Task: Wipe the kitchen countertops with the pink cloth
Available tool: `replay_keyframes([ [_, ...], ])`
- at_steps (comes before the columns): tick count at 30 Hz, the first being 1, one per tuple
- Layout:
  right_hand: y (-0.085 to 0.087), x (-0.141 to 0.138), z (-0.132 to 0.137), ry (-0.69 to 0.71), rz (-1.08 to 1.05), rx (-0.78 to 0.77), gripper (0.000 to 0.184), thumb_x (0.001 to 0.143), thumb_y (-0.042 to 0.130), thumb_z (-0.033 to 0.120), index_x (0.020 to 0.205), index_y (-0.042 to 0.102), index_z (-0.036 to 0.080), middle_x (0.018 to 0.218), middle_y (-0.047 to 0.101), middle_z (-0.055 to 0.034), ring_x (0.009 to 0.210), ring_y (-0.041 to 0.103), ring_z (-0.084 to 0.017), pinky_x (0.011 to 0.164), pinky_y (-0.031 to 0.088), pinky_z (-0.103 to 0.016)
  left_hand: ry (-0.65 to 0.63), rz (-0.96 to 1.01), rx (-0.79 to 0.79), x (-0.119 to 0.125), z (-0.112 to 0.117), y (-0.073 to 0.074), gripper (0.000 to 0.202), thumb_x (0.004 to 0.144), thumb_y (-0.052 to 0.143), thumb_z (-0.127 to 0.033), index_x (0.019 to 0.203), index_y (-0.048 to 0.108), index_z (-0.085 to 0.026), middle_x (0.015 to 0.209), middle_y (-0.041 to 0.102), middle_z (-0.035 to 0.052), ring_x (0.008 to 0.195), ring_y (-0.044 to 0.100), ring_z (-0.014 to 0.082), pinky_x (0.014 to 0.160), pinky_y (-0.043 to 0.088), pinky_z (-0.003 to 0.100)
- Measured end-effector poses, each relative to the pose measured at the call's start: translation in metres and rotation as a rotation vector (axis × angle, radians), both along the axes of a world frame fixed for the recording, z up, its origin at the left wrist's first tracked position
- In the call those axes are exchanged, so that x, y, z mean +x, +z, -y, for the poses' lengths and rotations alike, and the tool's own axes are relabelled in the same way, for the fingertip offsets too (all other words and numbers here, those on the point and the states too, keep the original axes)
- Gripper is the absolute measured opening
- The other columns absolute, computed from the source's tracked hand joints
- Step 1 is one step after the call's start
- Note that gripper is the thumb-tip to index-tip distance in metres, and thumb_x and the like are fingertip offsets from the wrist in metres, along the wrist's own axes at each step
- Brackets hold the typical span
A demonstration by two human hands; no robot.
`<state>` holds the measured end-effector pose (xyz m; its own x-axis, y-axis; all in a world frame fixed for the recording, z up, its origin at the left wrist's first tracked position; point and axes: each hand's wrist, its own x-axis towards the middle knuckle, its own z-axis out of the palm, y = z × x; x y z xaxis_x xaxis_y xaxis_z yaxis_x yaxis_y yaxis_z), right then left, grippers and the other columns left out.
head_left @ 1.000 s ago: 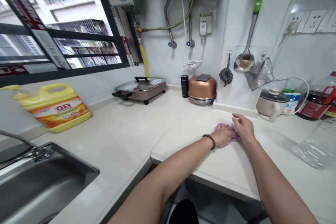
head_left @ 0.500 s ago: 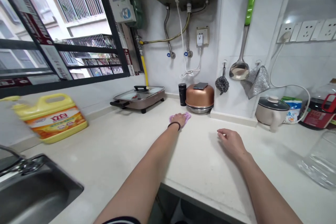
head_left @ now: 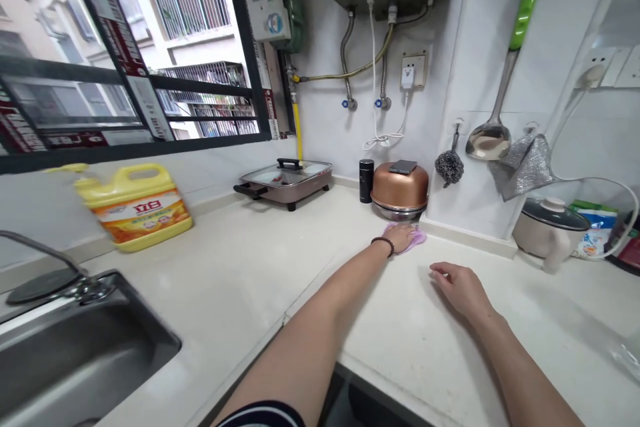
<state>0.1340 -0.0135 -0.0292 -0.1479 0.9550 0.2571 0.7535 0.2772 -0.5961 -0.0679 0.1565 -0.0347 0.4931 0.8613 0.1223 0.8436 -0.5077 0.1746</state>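
My left hand presses a pink-purple cloth flat on the white countertop, just in front of a copper-coloured pot. Its fingers lie over the cloth, and a dark bead bracelet circles the wrist. To the right and nearer to me, my right hand hovers over or rests on the counter; which one I cannot tell. Its fingers are loosely bent, a small gap shows by the thumb, and it holds nothing. A dark phone-like slab lies on top of the pot.
A black bottle stands left of the pot, beside an electric pan. Further left are a yellow detergent jug and the sink. A ladle hangs on the wall. At right sits a lidded cooker.
My left hand has slid the cloth to the right along the counter, from the pot's left side to its front. My right hand stays almost where it was. The view has turned left.
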Motion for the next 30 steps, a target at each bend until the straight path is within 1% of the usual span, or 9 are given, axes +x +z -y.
replay_keyframes([
  [4,0.001,-0.001,0.006,-0.002,0.002,-0.010,0.038,0.095,0.049,0.042,0.112,0.079,0.027,0.105,0.080,-0.0030,0.089,0.073,-0.024,0.084,0.051,-0.036,0.020,0.004,0.023,-0.046,-0.007,0.004,0.053,0.109,0.023,-0.042,0.152,0.053,-0.031,0.161,0.051,-0.0002,0.147,0.045,0.0217,0.124,0.030,0.043],
  [8,0.002,-0.012,0.014,0.083,-0.013,-0.030,0.042,0.095,0.048,0.045,0.115,0.079,0.025,0.106,0.080,-0.0048,0.089,0.073,-0.025,0.083,0.052,-0.037,0.129,-0.045,0.053,-0.092,-0.020,0.009,0.052,0.110,0.022,-0.039,0.144,0.060,-0.031,0.155,0.057,0.0014,0.143,0.050,0.0210,0.122,0.032,0.040],
  [11,0.004,-0.021,0.021,0.127,-0.017,-0.057,0.044,0.096,0.047,0.046,0.118,0.078,0.025,0.110,0.079,-0.0057,0.092,0.073,-0.025,0.084,0.053,-0.037,0.226,-0.053,0.074,-0.114,-0.032,0.012,0.052,0.110,0.023,-0.044,0.139,0.064,-0.031,0.150,0.061,0.0027,0.139,0.054,0.0229,0.119,0.036,0.040],
  [14,0.006,-0.029,0.029,0.156,0.005,-0.076,0.043,0.097,0.047,0.045,0.120,0.078,0.026,0.110,0.079,-0.0045,0.092,0.072,-0.024,0.083,0.053,-0.037,0.319,-0.060,0.076,-0.123,-0.046,0.013,0.052,0.109,0.023,-0.044,0.134,0.066,-0.032,0.145,0.065,0.0028,0.134,0.058,0.0239,0.115,0.040,0.042],
  [18,0.005,-0.035,0.032,0.205,0.059,-0.099,0.040,0.097,0.046,0.044,0.116,0.078,0.028,0.107,0.079,-0.0029,0.089,0.072,-0.024,0.081,0.053,-0.037,0.359,-0.066,0.083,-0.122,-0.070,0.009,0.049,0.108,0.026,-0.040,0.134,0.066,-0.031,0.143,0.066,0.0048,0.132,0.059,0.0254,0.115,0.040,0.046],
  [21,0.001,-0.033,0.030,0.201,0.068,-0.114,0.040,0.098,0.046,0.046,0.116,0.078,0.029,0.116,0.078,-0.0028,0.097,0.073,-0.025,0.085,0.055,-0.037,0.379,-0.057,0.066,-0.123,-0.089,0.007,0.047,0.107,0.028,-0.037,0.135,0.065,-0.029,0.144,0.065,0.0061,0.134,0.057,0.0254,0.115,0.040,0.046],
  [24,-0.001,-0.027,0.027,0.170,0.037,-0.105,0.043,0.099,0.046,0.050,0.118,0.078,0.029,0.121,0.077,-0.0037,0.104,0.073,-0.026,0.089,0.056,-0.038,0.414,-0.049,0.041,-0.138,-0.100,0.008,0.049,0.107,0.028,-0.040,0.142,0.061,-0.031,0.150,0.061,0.0064,0.136,0.055,0.0264,0.115,0.039,0.047],
  [27,-0.002,-0.023,0.026,0.143,0.007,-0.083,0.044,0.098,0.047,0.051,0.118,0.079,0.028,0.119,0.077,-0.0053,0.102,0.074,-0.027,0.088,0.057,-0.037,0.472,-0.060,0.024,-0.176,-0.098,0.011,0.052,0.106,0.030,-0.050,0.148,0.057,-0.034,0.152,0.059,0.0080,0.136,0.054,0.0303,0.116,0.037,0.052],
  [30,-0.004,-0.022,0.023,0.140,-0.004,-0.061,0.043,0.097,0.050,0.052,0.115,0.081,0.028,0.115,0.079,-0.0060,0.097,0.075,-0.027,0.085,0.058,-0.036,0.566,-0.038,0.020,-0.231,-0.085,0.012,0.050,0.104,0.033,-0.059,0.146,0.057,-0.043,0.148,0.061,0.0047,0.136,0.052,0.0317,0.114,0.036,0.055],
])
